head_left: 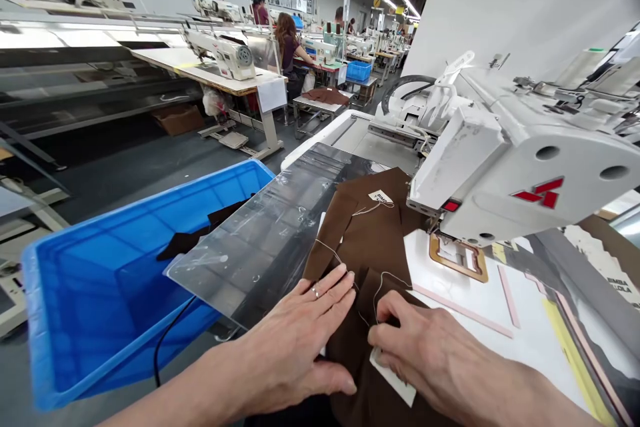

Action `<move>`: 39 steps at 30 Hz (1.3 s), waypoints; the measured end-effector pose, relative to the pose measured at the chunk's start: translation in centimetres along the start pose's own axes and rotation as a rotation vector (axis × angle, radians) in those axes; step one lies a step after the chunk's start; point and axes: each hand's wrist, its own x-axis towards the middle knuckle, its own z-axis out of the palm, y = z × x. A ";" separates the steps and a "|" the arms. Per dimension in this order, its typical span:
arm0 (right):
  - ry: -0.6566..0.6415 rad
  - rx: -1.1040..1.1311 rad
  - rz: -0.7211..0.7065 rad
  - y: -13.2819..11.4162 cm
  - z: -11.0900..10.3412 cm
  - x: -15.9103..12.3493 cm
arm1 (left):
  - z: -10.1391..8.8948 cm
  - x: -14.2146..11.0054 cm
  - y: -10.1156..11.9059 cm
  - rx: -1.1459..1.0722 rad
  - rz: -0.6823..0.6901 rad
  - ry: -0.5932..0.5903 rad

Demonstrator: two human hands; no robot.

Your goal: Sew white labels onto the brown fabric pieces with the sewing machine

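from here i judge the brown fabric (373, 240) soft, light, best edge-held; my left hand (297, 327) lies flat-fingered, my right hand (420, 340) curls closed over a label (396, 380).

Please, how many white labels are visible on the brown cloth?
2. One label lies on the far part of the brown cloth; the other label is partly under the right hand. More may be hidden in folds.

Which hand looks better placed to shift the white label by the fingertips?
Probably the right hand: it's at the white label, while the left hand lies flat on brown fabric.
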 end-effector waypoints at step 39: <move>-0.005 1.402 0.381 -0.8 2.5 2.6 | 8.3 0.5 0.0 0.252 0.466 0.911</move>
